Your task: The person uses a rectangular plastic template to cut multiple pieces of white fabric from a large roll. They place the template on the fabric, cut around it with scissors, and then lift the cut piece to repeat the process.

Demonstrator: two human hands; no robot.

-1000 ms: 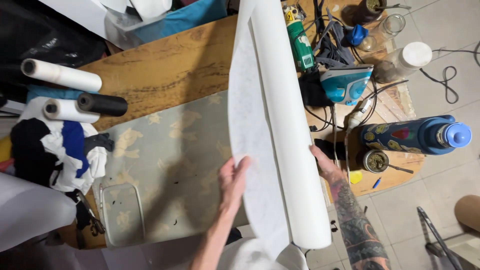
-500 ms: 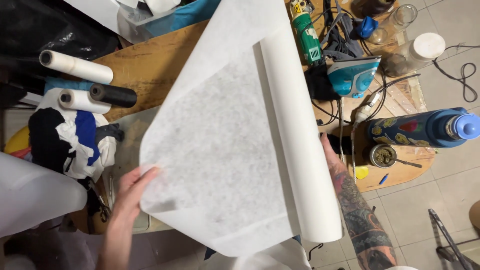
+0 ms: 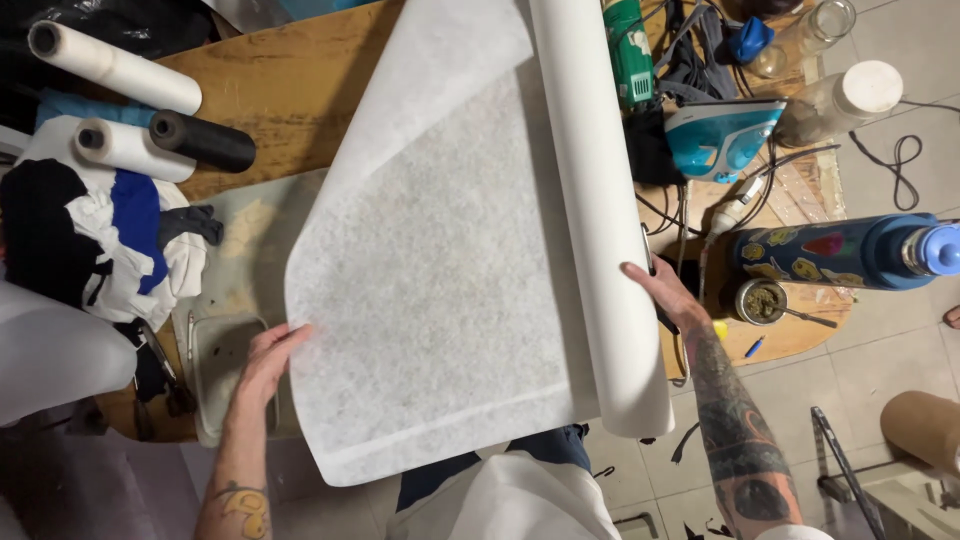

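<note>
A long white roll (image 3: 600, 210) of thin fabric-like sheet lies lengthwise over the wooden table (image 3: 290, 90). Its loose sheet (image 3: 440, 290) is spread out to the left of the roll. My left hand (image 3: 265, 365) pinches the sheet's lower left edge. My right hand (image 3: 665, 295) presses against the right side of the roll near its lower end. The sheet hides most of the table surface under it.
Two white rolls (image 3: 115, 65) and a black roll (image 3: 200, 140) lie at the left beside a pile of black, white and blue cloth (image 3: 90, 230). A teal iron (image 3: 725, 135), cables, a jar (image 3: 835, 100) and a blue patterned bottle (image 3: 850, 250) crowd the right.
The sheet was pulled off the roll to the left by my left hand and now lies lower and flatter. The roll stays under my right hand.
</note>
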